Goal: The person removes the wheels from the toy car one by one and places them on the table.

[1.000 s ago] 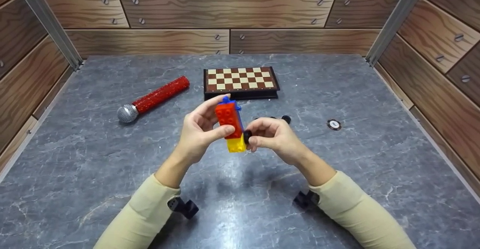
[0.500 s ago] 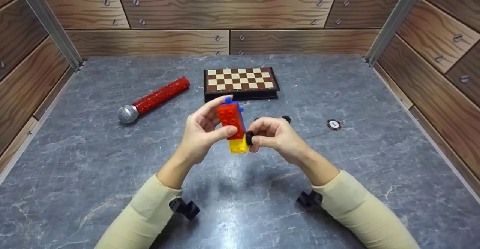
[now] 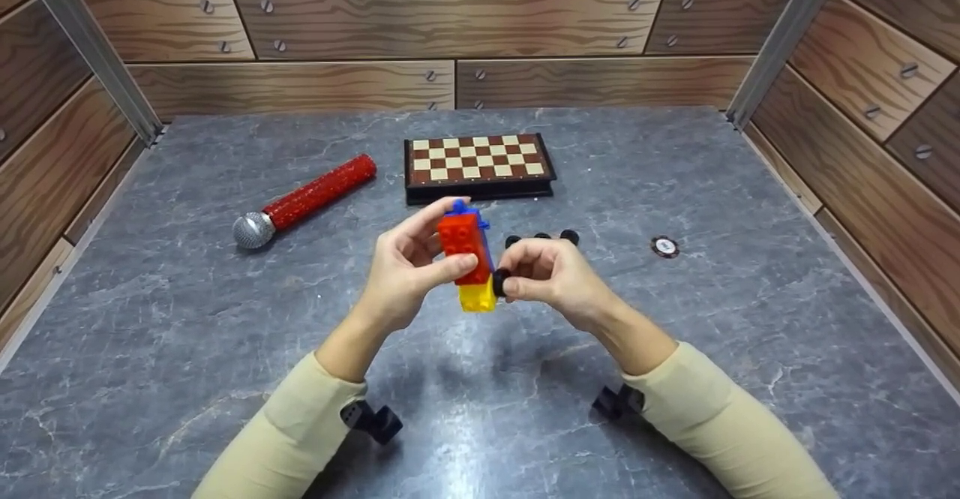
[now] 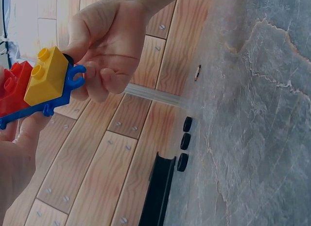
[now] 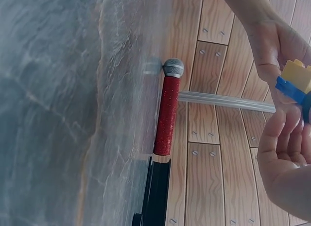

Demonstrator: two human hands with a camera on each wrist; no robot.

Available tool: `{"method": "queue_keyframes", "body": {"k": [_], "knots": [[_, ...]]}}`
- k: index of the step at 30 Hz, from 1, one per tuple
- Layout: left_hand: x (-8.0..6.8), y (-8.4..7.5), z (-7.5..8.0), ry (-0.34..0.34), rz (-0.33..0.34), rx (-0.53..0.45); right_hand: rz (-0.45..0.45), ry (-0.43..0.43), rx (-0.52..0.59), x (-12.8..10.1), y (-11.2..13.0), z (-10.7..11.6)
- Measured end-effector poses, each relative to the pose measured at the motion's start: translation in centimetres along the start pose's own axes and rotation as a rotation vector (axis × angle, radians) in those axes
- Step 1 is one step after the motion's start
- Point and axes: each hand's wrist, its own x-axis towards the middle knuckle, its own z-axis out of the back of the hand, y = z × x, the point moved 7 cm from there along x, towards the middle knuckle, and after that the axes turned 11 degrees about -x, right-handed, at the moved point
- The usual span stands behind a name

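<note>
This looks like a staged recording booth rather than a lived-in room. A grey marble-patterned desk (image 3: 187, 319) is boxed in at 9, 12 and 3 o'clock by walls (image 3: 450, 19) printed with wood planks and screw heads, joined at the far corners by bare metal posts (image 3: 780, 37). The few props lie scattered and unrelated: a red glitter microphone (image 3: 304, 200) at 11 o'clock, a folded chessboard (image 3: 478, 166) at 12, a poker chip (image 3: 664, 246) at 2.

Grey marble table (image 3: 187, 319), wood-plank walls (image 3: 360, 15)
</note>
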Motion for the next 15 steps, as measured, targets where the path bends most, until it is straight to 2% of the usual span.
{"method": "queue_keyframes", "body": {"k": [11, 15], "knots": [[-0.01, -0.3, -0.03, -0.007, 0.008, -0.037, 0.056, 0.01, 0.024, 0.12, 0.56, -0.07], [0.01, -0.25, 0.12, -0.009, 0.011, -0.025, 0.036, -0.008, 0.021, 0.21, 0.45, 0.03]]}}
